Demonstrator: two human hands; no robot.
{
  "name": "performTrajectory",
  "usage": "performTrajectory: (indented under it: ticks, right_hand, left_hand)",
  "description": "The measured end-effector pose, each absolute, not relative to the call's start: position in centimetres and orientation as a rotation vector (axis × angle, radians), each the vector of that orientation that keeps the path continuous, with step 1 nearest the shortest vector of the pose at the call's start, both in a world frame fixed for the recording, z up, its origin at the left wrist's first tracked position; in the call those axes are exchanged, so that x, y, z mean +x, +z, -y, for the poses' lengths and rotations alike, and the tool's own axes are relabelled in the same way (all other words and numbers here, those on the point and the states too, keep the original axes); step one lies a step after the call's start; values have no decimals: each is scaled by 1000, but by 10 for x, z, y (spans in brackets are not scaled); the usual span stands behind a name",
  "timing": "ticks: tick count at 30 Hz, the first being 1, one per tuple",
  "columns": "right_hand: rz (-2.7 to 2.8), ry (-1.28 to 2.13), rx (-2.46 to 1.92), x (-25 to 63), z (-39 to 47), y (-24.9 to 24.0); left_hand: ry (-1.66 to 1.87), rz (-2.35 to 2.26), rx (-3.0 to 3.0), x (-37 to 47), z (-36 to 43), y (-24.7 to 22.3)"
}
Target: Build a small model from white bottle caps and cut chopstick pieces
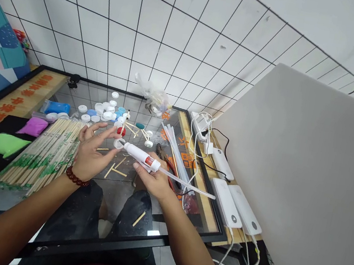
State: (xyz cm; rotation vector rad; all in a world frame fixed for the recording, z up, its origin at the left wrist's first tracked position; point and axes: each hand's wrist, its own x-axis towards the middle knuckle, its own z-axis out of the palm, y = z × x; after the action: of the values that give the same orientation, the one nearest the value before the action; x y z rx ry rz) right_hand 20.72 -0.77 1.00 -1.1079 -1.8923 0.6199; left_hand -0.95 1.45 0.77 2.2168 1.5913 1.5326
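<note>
White plastic covers the hot glue gun gripped in your right hand; its nozzle points leftward at the white bottle cap held by your left hand. Your left thumb and forefinger are pinched narrow around that cap, the other fingers fanned loosely. The gun's long axis slants from the nozzle at upper left to the rear at lower right, where a clear glue stick trails out. The nozzle tip meets the cap in your view, but you cannot tell whether they touch.

Counted: one glue gun; one cap in hand; one red cap just beyond it; at least five loose wooden stick pieces on the black-rimmed glass table; one pair of pliers past your right hand; one bundle of wrapped chopsticks and three packs of modelling clay, blue, purple and green, to your left. White and blue caps beyond your left hand overlap too much to count.
</note>
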Motion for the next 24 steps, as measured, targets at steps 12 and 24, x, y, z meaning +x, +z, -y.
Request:
performTrajectory:
  ticks: [12, 24]
  right_hand:
    - [1920, 606, -1109, 208, 6, 10]
    - [1921, 615, -1107, 206, 6, 9]
  left_hand:
    - [1547, -1580, 2217, -10, -16, 7]
    - [1555, -1558, 2386, -9, -14, 7]
